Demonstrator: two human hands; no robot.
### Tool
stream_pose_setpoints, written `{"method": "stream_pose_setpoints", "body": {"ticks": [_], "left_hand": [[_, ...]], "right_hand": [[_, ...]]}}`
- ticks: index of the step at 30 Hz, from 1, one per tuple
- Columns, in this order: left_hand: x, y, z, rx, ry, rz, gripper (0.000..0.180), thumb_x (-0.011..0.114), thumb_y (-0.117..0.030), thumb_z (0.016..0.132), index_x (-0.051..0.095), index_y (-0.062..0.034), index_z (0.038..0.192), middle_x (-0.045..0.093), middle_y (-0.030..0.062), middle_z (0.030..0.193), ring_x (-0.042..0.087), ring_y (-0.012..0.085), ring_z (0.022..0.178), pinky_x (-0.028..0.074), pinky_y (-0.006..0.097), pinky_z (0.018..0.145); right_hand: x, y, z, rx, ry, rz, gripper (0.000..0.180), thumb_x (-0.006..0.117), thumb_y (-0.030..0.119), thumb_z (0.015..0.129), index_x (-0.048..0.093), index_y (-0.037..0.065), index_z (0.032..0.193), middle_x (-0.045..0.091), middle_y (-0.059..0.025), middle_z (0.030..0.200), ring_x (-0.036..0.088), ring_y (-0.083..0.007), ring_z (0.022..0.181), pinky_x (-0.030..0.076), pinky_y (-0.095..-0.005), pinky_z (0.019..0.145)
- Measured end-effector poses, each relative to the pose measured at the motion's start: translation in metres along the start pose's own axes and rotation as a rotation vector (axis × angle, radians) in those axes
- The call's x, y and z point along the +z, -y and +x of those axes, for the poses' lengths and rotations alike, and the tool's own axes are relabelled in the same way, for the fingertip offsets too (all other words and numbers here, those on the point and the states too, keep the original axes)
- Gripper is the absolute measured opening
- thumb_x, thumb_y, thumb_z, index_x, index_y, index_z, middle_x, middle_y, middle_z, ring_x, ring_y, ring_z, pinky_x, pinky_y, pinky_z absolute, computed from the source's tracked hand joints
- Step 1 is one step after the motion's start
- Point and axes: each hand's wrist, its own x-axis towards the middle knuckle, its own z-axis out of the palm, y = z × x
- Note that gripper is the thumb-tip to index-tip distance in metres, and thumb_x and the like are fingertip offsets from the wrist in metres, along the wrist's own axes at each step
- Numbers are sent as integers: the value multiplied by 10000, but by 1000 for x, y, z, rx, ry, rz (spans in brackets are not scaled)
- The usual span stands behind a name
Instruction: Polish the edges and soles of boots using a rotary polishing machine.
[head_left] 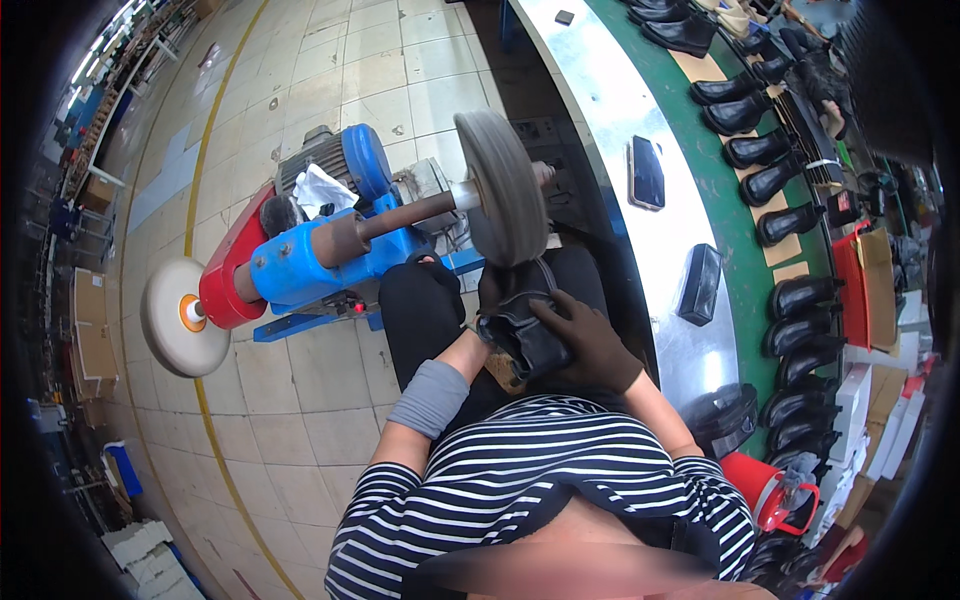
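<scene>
A person in a black-and-white striped top (560, 450) sits looking down at a black boot (530, 345) held above the lap. The boot's open collar faces back toward the person; its long axis runs away from the body, toward a grey buffing wheel (500, 190), though the toe end is lost against dark trousers. The right hand (588, 345), in a brown glove, has its grip closed on the boot's right side. The left hand (490, 292) is at the boot's left side, largely hidden, so how its grip stands cannot be told. Just beyond is the wheel; whether the boot touches it is unclear. Its shaft leads left through a blue and red machine (295, 265) to a cream wheel (185, 318). To the right, a metal worktop (650, 240) carries a phone (647, 172) and a black box (699, 285). Farther right, more black boots (765, 170) line a green surface (690, 140).
</scene>
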Motion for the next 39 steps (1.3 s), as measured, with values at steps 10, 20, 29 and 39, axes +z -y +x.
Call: {"method": "stream_pose_setpoints", "body": {"ticks": [10, 20, 29, 39], "left_hand": [[0, -2, -39, 115, 86, 47, 340, 323, -250, 999, 557, -37, 1124, 617, 112, 1106, 592, 234, 1021, 457, 382, 943], [-70, -18, -97, -40, -37, 675, 700, 814, -68, 673, 444, -51, 1267, 592, 145, 1183, 588, 226, 1092, 441, 347, 965], [16, -47, -46, -31, 218, 605, 341, 593, -134, 868, 525, 0, 1174, 581, 156, 1207, 574, 244, 1102, 457, 371, 977], [-6, -60, -50, -677, -57, -913, 341, 469, -213, 939, 564, 40, 1147, 619, 196, 1160, 611, 278, 1072, 463, 381, 980]], "right_hand": [[-27, -75, -62, 114, -246, 996, 794, 812, 39, 512, 549, 60, 1261, 556, -115, 1193, 542, -287, 1135, 430, -399, 992], [88, -126, 10, 598, -208, 1626, 482, 598, 245, 875, 487, -2, 1274, 624, -74, 1117, 628, -151, 942, 501, -277, 839], [103, -175, 70, 805, 182, 1732, 320, 558, 331, 928, 640, 44, 1045, 691, -57, 933, 658, -122, 748, 526, -250, 662], [87, -175, 106, 657, 259, 2036, 675, 559, 546, 856, 540, 1, 1253, 655, -132, 1090, 644, -233, 922, 494, -372, 863]]}}
